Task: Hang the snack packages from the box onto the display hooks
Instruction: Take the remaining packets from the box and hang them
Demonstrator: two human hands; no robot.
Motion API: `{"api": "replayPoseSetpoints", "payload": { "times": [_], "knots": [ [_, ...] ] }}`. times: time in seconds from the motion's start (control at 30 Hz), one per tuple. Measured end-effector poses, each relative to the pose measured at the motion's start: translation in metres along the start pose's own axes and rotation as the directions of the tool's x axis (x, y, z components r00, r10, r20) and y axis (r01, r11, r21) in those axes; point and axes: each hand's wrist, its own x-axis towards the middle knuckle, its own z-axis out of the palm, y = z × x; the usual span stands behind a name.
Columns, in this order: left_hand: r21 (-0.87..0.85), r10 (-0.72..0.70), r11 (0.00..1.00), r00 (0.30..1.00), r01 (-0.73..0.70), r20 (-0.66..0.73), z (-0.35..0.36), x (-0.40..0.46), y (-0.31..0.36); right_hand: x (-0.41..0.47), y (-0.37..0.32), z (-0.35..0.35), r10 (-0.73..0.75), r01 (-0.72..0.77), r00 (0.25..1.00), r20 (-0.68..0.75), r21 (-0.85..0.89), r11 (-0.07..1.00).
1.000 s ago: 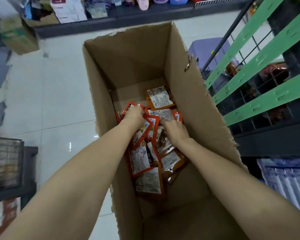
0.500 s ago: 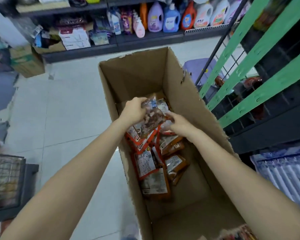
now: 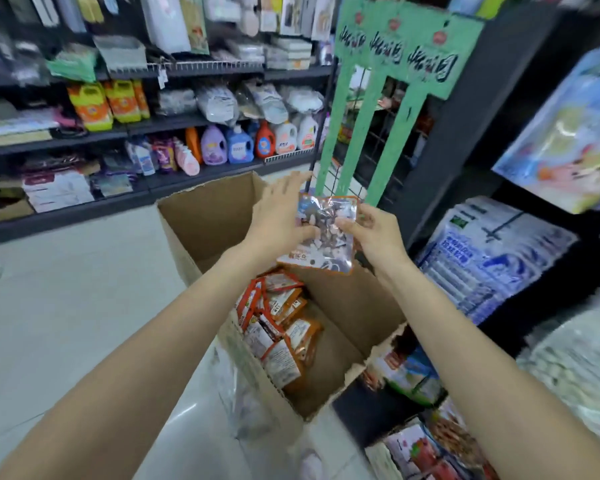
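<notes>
- Bare forearms reached forward from the bottom corners of the view and met above the open cardboard box (image 3: 201, 220) on the pale floor tiles (image 3: 66, 306).
- Orange-edged snack packages (image 3: 278, 327) lay heaped against the box's left wall, down on its bottom.
- Held up over the box's far right edge was one snack packet (image 3: 321, 233), glossy and clear-fronted, its face turned to the camera.
- The right hand (image 3: 374, 233) pinched the packet's right side, thumb on the front and the other fingers curled behind.
- The left hand (image 3: 278, 216) was against the packet's left edge, thumb pressed to the front, its fingers stretched straight and spread, pointing up and away.
- Beyond the hands stood the green display rack (image 3: 388, 109), wire grid between its uprights, near the box's far right corner.
- Farthest off, dark shelves (image 3: 187, 123) carried detergent bottles (image 3: 239, 145).
</notes>
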Motion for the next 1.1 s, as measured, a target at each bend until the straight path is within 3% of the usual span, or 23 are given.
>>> {"api": "replayPoseSetpoints", "payload": {
  "times": [0.07, 0.17, 0.3, 0.37, 0.47, 0.53, 0.6, 0.63, 0.77, 0.93, 1.1],
  "knots": [
    [-0.046, 0.11, 0.993, 0.993, -0.108, 0.043, -0.005, -0.002, 0.033, -0.02, -0.021, -0.025, -0.068, 0.066, 0.995, -0.07, -0.027, 0.997],
    [-0.183, 0.13, 0.977, 0.986, -0.11, 0.106, -0.009, -0.009, 0.082, -0.048, -0.044, -0.069, -0.125, 0.113, 0.974, -0.187, -0.074, 0.991],
    [-0.322, 0.198, 0.935, 0.974, -0.152, 0.114, 0.002, -0.017, 0.146, -0.088, -0.049, -0.137, 0.006, 0.004, 0.953, -0.302, 0.032, 0.999],
    [-0.476, 0.199, 0.87, 0.975, -0.128, 0.101, 0.014, -0.022, 0.178, -0.112, -0.048, -0.167, 0.056, 0.001, 0.927, -0.372, 0.151, 0.989],
    [-0.725, 0.181, 0.688, 0.976, -0.035, 0.124, 0.033, -0.031, 0.227, -0.147, -0.053, -0.203, 0.084, 0.024, 0.882, -0.463, 0.222, 0.975],
    [-0.695, 0.202, 0.716, 0.972, -0.061, 0.123, 0.049, -0.037, 0.259, -0.166, -0.059, -0.228, 0.058, 0.057, 0.84, -0.54, 0.194, 0.979],
    [-0.474, 0.282, 0.85, 0.959, -0.23, 0.04, 0.066, -0.045, 0.289, -0.188, -0.069, -0.251, -0.032, 0.096, 0.797, -0.603, 0.074, 0.993],
    [-0.374, 0.352, 0.867, 0.936, -0.329, -0.008, 0.071, -0.054, 0.305, -0.199, -0.074, -0.263, -0.098, 0.107, 0.779, -0.619, -0.023, 0.994],
    [-0.325, 0.621, 0.739, 0.784, -0.59, -0.01, 0.092, -0.086, 0.372, -0.24, -0.082, -0.308, -0.273, 0.095, 0.751, -0.601, -0.312, 0.945],
    [-0.48, 0.645, 0.672, 0.764, -0.564, 0.005, 0.109, -0.114, 0.445, -0.293, -0.08, -0.376, -0.284, 0.057, 0.64, -0.715, -0.323, 0.945],
    [-0.588, 0.688, 0.603, 0.725, -0.539, 0.042, 0.147, -0.142, 0.512, -0.342, -0.077, -0.436, -0.221, 0.083, 0.558, -0.8, -0.211, 0.974]
  ]
}}
